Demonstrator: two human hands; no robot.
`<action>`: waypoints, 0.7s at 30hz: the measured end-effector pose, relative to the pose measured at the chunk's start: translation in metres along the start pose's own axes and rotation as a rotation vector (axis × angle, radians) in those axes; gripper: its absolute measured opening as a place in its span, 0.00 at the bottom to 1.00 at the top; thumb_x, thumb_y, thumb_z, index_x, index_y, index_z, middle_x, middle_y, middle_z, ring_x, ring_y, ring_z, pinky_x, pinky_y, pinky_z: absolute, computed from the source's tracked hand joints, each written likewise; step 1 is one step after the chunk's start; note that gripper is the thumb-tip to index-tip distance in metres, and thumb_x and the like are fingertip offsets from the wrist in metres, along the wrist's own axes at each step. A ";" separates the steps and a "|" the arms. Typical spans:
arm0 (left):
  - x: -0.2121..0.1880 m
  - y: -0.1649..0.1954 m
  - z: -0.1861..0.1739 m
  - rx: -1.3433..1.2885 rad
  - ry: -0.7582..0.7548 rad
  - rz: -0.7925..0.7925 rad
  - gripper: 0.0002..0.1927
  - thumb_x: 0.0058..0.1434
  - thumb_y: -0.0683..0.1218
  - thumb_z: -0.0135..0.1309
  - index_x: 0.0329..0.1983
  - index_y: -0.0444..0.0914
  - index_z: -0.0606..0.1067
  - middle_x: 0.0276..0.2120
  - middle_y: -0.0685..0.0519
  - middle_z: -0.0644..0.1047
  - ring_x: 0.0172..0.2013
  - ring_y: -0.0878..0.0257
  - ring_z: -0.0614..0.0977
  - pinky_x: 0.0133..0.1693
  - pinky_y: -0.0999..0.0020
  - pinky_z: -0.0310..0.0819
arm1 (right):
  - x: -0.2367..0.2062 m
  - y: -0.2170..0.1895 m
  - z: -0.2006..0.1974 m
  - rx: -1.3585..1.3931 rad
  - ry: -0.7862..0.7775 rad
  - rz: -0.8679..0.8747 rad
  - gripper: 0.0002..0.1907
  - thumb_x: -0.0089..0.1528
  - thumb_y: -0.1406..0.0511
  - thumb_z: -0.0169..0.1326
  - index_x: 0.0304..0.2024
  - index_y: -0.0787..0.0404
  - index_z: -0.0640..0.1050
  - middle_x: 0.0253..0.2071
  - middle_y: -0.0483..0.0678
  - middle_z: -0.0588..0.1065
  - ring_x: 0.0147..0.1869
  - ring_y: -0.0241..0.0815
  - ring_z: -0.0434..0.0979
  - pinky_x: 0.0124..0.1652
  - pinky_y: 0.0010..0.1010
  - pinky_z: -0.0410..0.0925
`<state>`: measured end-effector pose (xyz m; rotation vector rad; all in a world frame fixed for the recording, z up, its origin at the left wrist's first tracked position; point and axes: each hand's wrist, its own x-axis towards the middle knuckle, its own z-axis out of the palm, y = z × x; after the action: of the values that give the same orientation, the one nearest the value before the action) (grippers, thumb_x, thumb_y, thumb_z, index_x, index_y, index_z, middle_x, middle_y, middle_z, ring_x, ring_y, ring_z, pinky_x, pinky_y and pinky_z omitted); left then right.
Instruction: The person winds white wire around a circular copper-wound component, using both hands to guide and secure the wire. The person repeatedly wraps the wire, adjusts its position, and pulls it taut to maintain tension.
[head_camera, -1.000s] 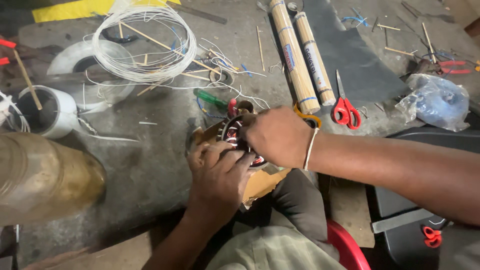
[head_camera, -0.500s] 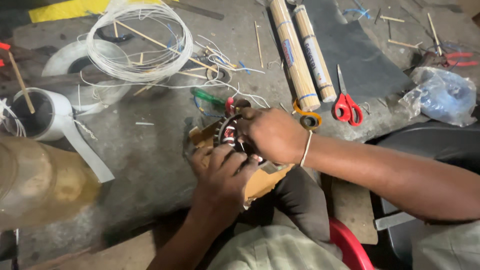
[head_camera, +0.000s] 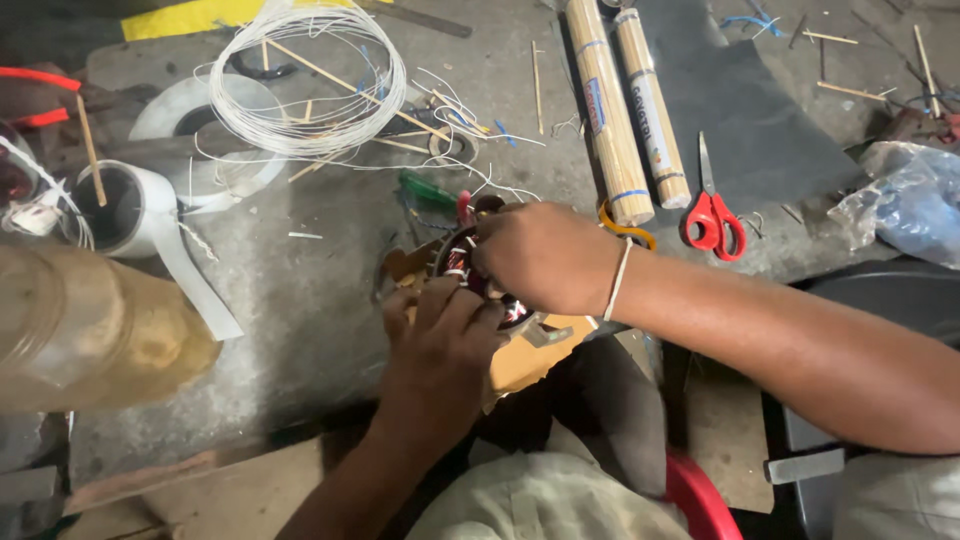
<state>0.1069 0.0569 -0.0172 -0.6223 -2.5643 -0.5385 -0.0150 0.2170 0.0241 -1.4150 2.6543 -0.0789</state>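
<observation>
Grey concrete floor (head_camera: 320, 330) (dim workshop), wire coil (head_camera: 310, 70), scissors (head_camera: 712, 215).

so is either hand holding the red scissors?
No. The red scissors lie on the bench, apart from both hands, which are on the motor winding.

We are in a repair workshop, working low over a rough, stained concrete floor (head_camera: 330, 320). A coil of white wire (head_camera: 305, 75), rolls of white tape (head_camera: 135, 205), bundles of thin sticks (head_camera: 610, 110), red scissors (head_camera: 712, 210) and loose wire scraps lie scattered about. A motor winding (head_camera: 470, 265) with copper coils sits between our hands.
</observation>
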 end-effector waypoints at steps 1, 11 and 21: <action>-0.001 0.001 0.001 0.003 0.011 -0.005 0.15 0.56 0.45 0.56 0.47 0.38 0.79 0.44 0.54 0.76 0.57 0.55 0.72 0.58 0.47 0.55 | 0.001 0.001 0.001 0.001 0.049 -0.028 0.09 0.59 0.62 0.54 0.37 0.57 0.81 0.44 0.50 0.79 0.49 0.53 0.79 0.45 0.44 0.73; -0.005 -0.011 0.015 -0.078 0.072 0.046 0.11 0.59 0.47 0.59 0.42 0.40 0.77 0.42 0.54 0.75 0.58 0.54 0.73 0.59 0.44 0.54 | 0.000 0.002 0.021 0.083 0.320 -0.058 0.11 0.59 0.61 0.55 0.41 0.60 0.80 0.46 0.54 0.77 0.50 0.57 0.78 0.43 0.45 0.72; 0.053 -0.065 -0.006 -0.298 -0.348 -0.184 0.62 0.47 0.61 0.72 0.76 0.35 0.49 0.67 0.30 0.59 0.67 0.33 0.61 0.62 0.44 0.55 | -0.006 0.005 0.017 0.333 0.376 -0.043 0.09 0.57 0.65 0.59 0.39 0.61 0.80 0.49 0.58 0.72 0.51 0.61 0.74 0.43 0.47 0.70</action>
<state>0.0336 0.0188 -0.0030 -0.6275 -2.9137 -0.9627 -0.0134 0.2253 0.0068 -1.4583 2.7107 -0.8257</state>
